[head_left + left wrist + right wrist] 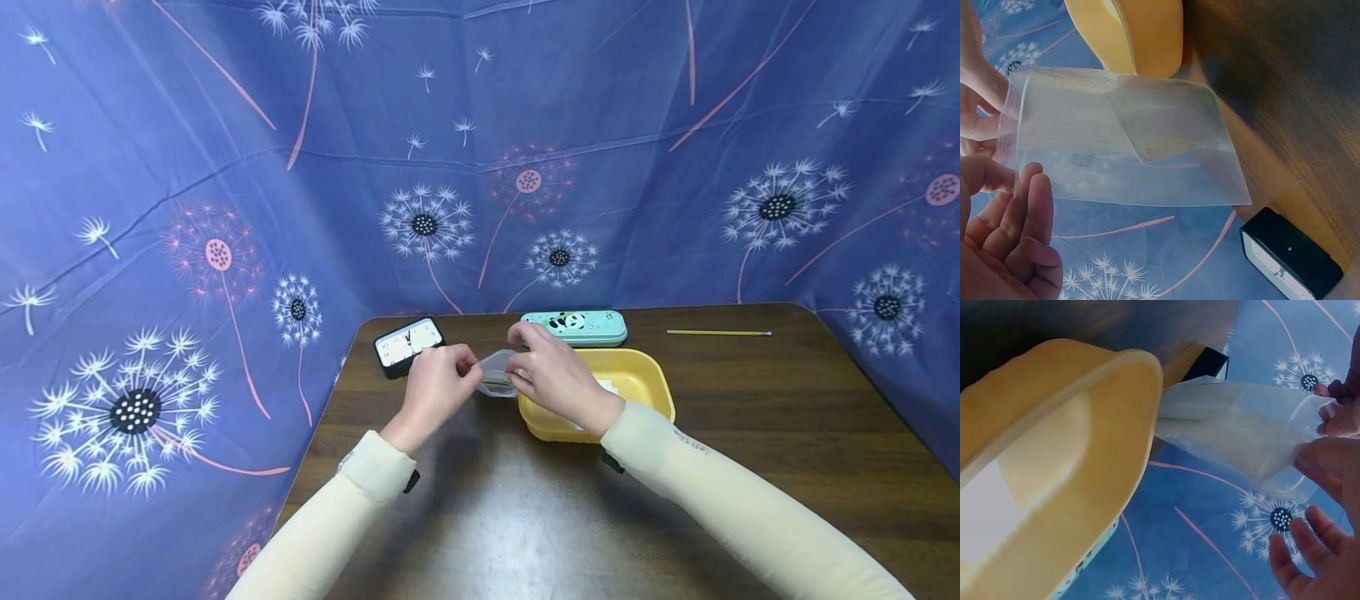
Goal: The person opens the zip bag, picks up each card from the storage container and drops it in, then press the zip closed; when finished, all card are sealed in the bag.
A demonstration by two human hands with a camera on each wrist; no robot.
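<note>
A clear zip-top plastic bag [495, 363] is held up between both hands, just left of the yellow basket. My left hand [437, 390] pinches one side of its mouth, as the left wrist view also shows. Thumb and finger of my right hand [557, 373] pinch the other side, while the remaining fingers stand away from it. Inside the bag lies a flat greyish piece [1160, 119] with a pointed corner; what it is cannot be told. The zip strip [1021, 125] runs near the hands, and the bag's far end hangs free.
Under the right forearm stands the yellow basket [652, 385] with white pieces [608, 387] in it. Behind it lies a mint pencil case [603, 328] with a panda. A black-cased clock [408, 343] stands left, a yellow pencil [716, 333] lies right. Patterned cloth [637, 192] surrounds the table.
</note>
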